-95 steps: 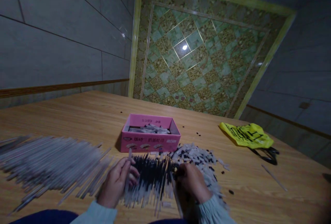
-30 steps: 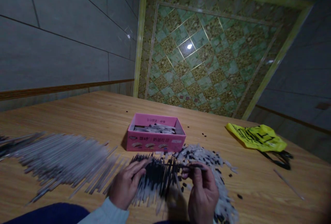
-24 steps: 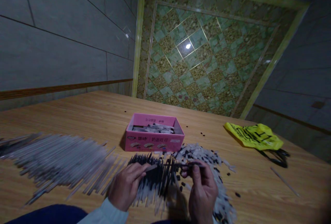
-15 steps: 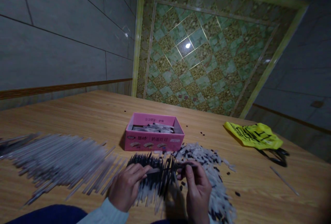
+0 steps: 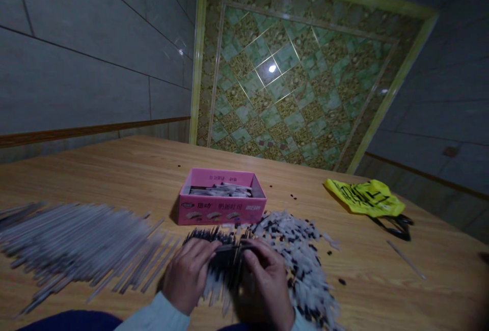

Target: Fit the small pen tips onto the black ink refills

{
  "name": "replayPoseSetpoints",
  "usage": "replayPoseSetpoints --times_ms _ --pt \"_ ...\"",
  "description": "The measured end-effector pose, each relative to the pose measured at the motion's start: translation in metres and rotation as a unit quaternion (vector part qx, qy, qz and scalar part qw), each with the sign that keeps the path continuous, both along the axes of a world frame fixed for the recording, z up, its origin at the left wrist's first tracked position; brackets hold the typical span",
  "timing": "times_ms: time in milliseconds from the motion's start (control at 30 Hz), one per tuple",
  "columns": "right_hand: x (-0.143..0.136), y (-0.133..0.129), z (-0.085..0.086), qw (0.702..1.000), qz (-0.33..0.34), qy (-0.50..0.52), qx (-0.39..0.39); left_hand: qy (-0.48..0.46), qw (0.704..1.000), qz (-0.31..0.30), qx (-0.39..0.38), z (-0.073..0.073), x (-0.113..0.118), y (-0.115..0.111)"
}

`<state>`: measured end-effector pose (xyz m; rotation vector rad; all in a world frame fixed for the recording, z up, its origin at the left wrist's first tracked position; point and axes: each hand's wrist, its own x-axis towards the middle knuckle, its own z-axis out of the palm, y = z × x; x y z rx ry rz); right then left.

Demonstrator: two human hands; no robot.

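My left hand (image 5: 187, 272) is closed, with a slim stick (image 5: 226, 247) pinched between thumb and fingers and pointing right. Close by, the curled fingers of my right hand (image 5: 269, 277) grip a slim dark piece (image 5: 246, 243) at the stick's right end; whether the two touch is blurred. Below and behind the fingertips lies a bunch of black-ended sticks (image 5: 219, 265) with pale lower parts, partly hidden by both hands. Beside my right hand spreads a heap of small white and black pieces (image 5: 305, 259), like little caps.
A pink open box (image 5: 221, 211) holding pale sticks stands beyond the hands. Many greyish sticks (image 5: 76, 244) lie in a wide pile at left. At right are a yellow bag (image 5: 364, 196) with black straps and a single stick (image 5: 405, 259). Tiled walls border the wooden table (image 5: 126, 168).
My right hand has moved left, bringing its dark piece up to the stick in my left hand. The left hand keeps its grip. The whole view has shifted slightly.
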<state>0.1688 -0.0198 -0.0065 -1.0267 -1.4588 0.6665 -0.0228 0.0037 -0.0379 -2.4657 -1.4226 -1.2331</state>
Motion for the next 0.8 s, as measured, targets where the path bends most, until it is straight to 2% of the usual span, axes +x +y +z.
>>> replayPoseSetpoints --times_ms 133,200,267,333,433,533,700,767,800 --pt "0.007 0.008 -0.003 0.997 -0.052 0.049 -0.022 -0.109 0.993 0.031 -0.043 0.009 0.013 0.013" --pt "0.018 0.014 -0.004 0.995 -0.092 0.018 -0.027 -0.193 0.978 0.063 -0.055 0.008 0.015 0.02" --pt "0.033 0.019 -0.004 0.991 -0.11 -0.068 -0.046 -0.231 0.969 0.072 -0.05 0.002 0.013 0.023" --pt "0.048 0.022 -0.004 0.971 -0.098 -0.202 -0.084 -0.221 0.974 0.051 -0.02 -0.006 0.008 0.025" --pt "0.063 0.02 -0.003 0.908 -0.068 -0.39 -0.136 -0.194 0.981 0.016 0.019 -0.015 0.0 0.024" --pt "0.066 0.017 -0.005 0.871 -0.04 -0.466 -0.154 -0.192 0.981 0.009 0.033 -0.019 -0.004 0.023" --pt "0.063 0.02 -0.015 0.858 -0.048 -0.493 -0.134 -0.151 0.987 0.008 0.05 -0.021 -0.003 0.022" --pt "0.062 0.023 -0.019 0.867 -0.056 -0.478 -0.128 -0.121 0.99 0.009 0.077 -0.022 -0.002 0.021" --pt "0.061 0.025 -0.021 0.882 -0.064 -0.451 -0.122 -0.105 0.99 0.008 0.09 -0.022 -0.001 0.02"
